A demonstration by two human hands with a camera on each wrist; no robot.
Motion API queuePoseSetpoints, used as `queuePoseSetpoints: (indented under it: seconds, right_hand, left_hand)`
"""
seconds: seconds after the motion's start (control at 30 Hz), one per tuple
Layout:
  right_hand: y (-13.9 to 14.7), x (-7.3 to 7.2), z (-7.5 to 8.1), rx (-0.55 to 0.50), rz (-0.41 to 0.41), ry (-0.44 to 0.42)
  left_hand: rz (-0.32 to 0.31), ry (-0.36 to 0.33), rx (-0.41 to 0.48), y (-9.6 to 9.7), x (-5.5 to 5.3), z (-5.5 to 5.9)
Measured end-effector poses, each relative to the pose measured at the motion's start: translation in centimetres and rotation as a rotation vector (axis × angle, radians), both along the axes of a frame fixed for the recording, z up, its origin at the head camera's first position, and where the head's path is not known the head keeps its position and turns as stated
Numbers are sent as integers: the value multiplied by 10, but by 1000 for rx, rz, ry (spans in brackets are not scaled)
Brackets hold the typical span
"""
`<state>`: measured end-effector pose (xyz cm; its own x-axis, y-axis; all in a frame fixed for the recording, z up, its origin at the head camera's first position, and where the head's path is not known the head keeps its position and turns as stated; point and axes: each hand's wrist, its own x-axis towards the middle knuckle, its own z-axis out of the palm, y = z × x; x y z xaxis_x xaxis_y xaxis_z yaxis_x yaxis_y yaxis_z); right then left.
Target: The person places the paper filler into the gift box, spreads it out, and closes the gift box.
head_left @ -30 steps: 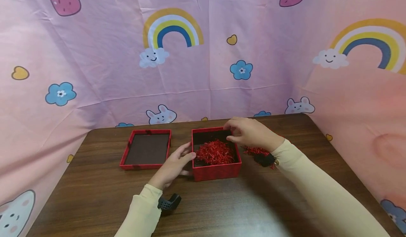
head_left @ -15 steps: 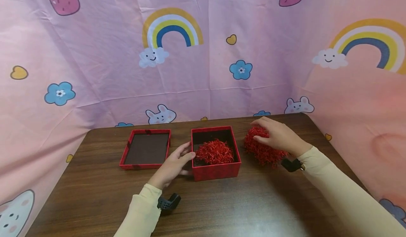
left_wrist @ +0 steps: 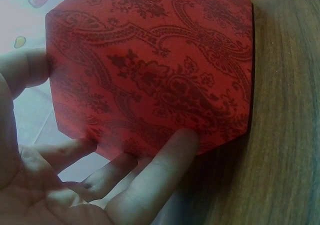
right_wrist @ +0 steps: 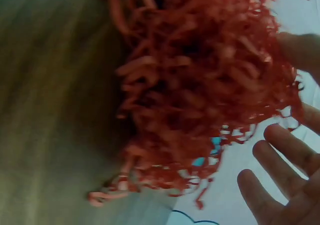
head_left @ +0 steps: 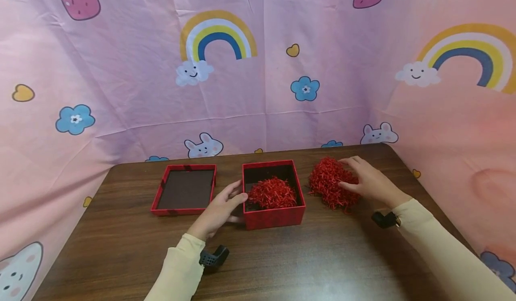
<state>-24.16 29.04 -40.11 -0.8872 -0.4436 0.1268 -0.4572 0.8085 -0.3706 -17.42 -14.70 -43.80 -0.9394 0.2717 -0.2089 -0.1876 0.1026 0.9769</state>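
Note:
A red patterned gift box [head_left: 274, 219] stands open-topped on the table, with red shredded paper [head_left: 272, 193] inside it. My left hand [head_left: 215, 213] rests against its left side. In the left wrist view, extended fingertips touch the patterned wall [left_wrist: 150, 70] of the box. To the right of the box lies a loose heap of red shredded paper [head_left: 328, 182]. My right hand [head_left: 375, 184] is at the heap's right edge, thumb and fingers spread. The right wrist view has the same heap [right_wrist: 200, 75] close up, slightly blurred, with several fingers apart from it.
The shallow box lid [head_left: 190, 190] lies left of the box, dark inside face up. Brown wooden table [head_left: 266, 265] extends around everything. A printed cloth [head_left: 258, 90] hangs behind and at both sides.
My right hand has moved right, from above the box's right rim over the shredded paper heap to its right edge, uncovering more of it. The left hand stays at the box.

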Motion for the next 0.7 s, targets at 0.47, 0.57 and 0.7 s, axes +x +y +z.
queuePoseSetpoints:
  seconds: [0.47, 0.57, 0.7]
  right_hand:
    - [7, 7, -33, -26, -17, -150]
    - [5, 8, -34, -24, -16, -152]
    - [3, 10, -36, -5, -21, -135]
  left_hand:
    - [-39, 13, 1, -1, 1, 0]
    - [-41, 13, 10, -2, 0, -1]
    - [-44, 13, 17, -3, 0, -2]
